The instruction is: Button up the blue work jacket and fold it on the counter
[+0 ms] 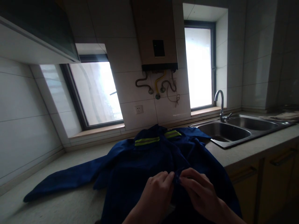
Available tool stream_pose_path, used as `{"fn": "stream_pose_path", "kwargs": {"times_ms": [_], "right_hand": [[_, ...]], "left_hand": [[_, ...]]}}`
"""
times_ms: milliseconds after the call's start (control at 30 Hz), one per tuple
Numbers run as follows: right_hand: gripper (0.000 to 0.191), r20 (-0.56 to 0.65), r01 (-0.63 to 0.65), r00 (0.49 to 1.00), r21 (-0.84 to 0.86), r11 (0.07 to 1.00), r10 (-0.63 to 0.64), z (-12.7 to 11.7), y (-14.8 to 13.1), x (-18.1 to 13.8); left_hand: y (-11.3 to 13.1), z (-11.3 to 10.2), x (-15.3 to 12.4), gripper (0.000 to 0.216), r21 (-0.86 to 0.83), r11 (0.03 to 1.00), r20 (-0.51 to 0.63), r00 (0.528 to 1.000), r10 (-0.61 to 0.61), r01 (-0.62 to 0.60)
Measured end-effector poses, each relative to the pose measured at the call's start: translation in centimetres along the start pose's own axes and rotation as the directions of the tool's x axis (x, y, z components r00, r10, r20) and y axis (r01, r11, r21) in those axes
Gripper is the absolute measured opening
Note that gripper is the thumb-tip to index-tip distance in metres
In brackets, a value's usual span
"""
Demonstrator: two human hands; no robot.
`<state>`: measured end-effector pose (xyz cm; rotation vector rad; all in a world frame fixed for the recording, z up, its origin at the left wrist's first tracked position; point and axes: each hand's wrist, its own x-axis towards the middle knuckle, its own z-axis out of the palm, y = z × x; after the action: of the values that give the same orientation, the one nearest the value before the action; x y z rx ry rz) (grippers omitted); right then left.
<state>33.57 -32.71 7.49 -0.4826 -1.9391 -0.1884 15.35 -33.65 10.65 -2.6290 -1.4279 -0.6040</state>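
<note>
A dark blue work jacket (pixel 140 158) with yellow-green reflective strips across the chest lies spread over the countertop, collar towards the wall. One sleeve stretches out to the left, the other reaches the sink's edge. Low in the picture, my left hand (pixel 161 188) pinches the jacket's front edge near its middle. Close beside it, my right hand (pixel 197 186) grips the same bunched edge, its fingers bent. Whether a button or zip sits between my fingertips is too dark to tell.
A double steel sink (pixel 224 132) with a curved tap (pixel 220 102) is set into the counter (pixel 79 202) on the right. Behind, a water heater (pixel 156 34) hangs between two windows. Yellow cabinet fronts (pixel 275 177) stand below the counter. A pale cloth (pixel 287 116) lies far right.
</note>
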Motion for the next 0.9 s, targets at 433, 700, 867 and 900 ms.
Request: {"fn": "stream_pose_path", "kwargs": {"times_ms": [433, 700, 867, 900], "right_hand": [[0.017, 0.828, -0.423, 0.546, 0.404, 0.811, -0.127, 0.2, 3.4, 1.2], [0.035, 0.41, -0.526, 0.78, 0.022, 0.851, 0.472, 11.1, 16.7, 9.4], [0.071, 0.418, -0.612, 0.636, -0.239, 0.754, 0.649, 17.6, 20.7, 13.3], [0.077, 0.438, -0.623, 0.597, -0.275, 0.732, 0.672, 18.5, 20.9, 13.4]], "left_hand": [[-5.9, -1.9, -0.6, 0.029, -0.107, 0.993, 0.733, 0.679, 0.046, 0.048], [-6.3, -5.4, -1.1, 0.036, 0.043, 0.986, 0.672, 0.726, -0.149, 0.163], [-6.8, -5.6, -1.3, 0.034, 0.055, 0.981, 0.658, 0.732, -0.176, 0.186], [-7.0, -5.6, -1.4, 0.034, 0.056, 0.98, 0.657, 0.732, -0.181, 0.192]]}}
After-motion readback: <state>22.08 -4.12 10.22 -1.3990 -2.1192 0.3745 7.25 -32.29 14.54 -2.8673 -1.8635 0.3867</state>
